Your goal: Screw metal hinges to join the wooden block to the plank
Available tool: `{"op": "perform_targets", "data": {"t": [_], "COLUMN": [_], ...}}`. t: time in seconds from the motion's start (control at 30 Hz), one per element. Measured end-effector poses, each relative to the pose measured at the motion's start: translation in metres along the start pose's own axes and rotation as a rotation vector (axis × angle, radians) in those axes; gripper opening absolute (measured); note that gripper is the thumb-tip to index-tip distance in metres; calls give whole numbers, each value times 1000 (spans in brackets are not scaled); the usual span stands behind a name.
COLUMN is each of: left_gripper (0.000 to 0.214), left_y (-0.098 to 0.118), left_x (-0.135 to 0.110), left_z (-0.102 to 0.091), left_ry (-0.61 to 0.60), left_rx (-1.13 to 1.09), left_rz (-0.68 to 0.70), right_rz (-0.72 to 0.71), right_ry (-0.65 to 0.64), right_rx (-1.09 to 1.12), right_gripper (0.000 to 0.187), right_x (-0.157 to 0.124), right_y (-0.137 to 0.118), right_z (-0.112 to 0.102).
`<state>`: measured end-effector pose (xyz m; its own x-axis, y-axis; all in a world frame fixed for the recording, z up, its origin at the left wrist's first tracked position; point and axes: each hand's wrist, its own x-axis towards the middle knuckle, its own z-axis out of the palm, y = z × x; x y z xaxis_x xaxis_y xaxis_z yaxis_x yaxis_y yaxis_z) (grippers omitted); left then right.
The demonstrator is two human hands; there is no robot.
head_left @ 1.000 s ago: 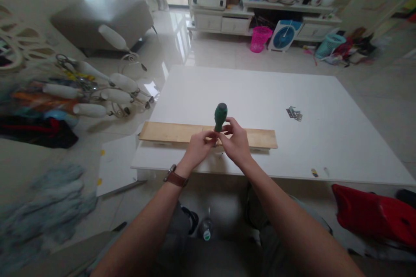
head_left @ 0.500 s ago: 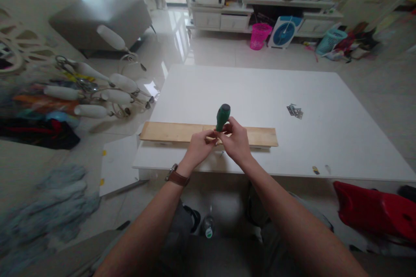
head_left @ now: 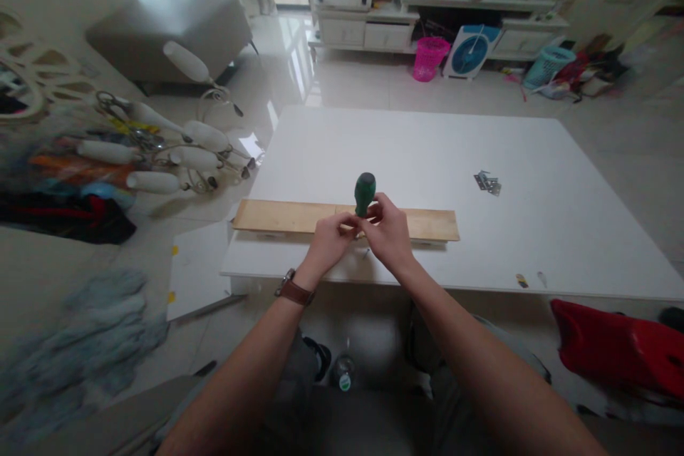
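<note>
A green-handled screwdriver (head_left: 365, 193) stands upright over a long wooden plank (head_left: 288, 216) that lies near the front edge of a white table (head_left: 427, 149). My right hand (head_left: 388, 232) is closed around the lower part of the screwdriver. My left hand (head_left: 328, 242) pinches at the base of the tool, fingers pressed together; what it holds there is hidden. A brown watch strap sits on my left wrist.
Small metal hinges (head_left: 486, 182) lie on the table to the right. A red object (head_left: 614, 349) sits at the lower right. A chandelier with white lamps (head_left: 165, 149) lies on the floor left. A bottle (head_left: 342, 374) stands between my legs.
The screwdriver handle has tilted slightly back and forth; both hands stay in the same place on it.
</note>
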<state>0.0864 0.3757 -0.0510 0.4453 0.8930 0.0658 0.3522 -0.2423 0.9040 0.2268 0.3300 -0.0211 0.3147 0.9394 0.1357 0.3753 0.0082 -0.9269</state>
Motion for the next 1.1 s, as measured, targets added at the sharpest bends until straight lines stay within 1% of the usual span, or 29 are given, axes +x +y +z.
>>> {"op": "perform_targets", "data": {"t": [0.13, 0.27, 0.43, 0.57, 0.63, 0.8, 0.9, 1.0, 1.1], "left_gripper": [23, 22, 22, 21, 19, 15, 15, 14, 7], "left_y": [-5, -11, -16, -20, -21, -20, -19, -17, -17], "left_x": [1, 1, 2, 2, 1, 0, -1, -2, -3], "left_z": [0, -1, -6, -7, -6, -3, -2, 0, 0], "left_ry": [-51, -61, -100, -163, -174, -178, -149, -124, -131], "left_rx": [-30, -30, 177, 247, 273, 328, 352, 375, 377], "left_rz": [2, 4, 111, 173, 184, 198, 178, 161, 155], "right_rz": [-7, -48, -85, -38, -17, 17, 49, 56, 55], "right_ry": [-35, -3, 78, 121, 134, 141, 135, 143, 150], "right_rx": [40, 68, 90, 118, 137, 164, 178, 103, 19], "right_gripper": [22, 17, 17, 17, 14, 11, 11, 14, 14], "right_x": [-2, -3, 0, 4, 5, 6, 7, 8, 9], "right_y": [-1, -5, -9, -7, -6, -3, -2, 0, 0], "right_z": [1, 2, 0, -4, -5, -7, -7, -8, -9]}}
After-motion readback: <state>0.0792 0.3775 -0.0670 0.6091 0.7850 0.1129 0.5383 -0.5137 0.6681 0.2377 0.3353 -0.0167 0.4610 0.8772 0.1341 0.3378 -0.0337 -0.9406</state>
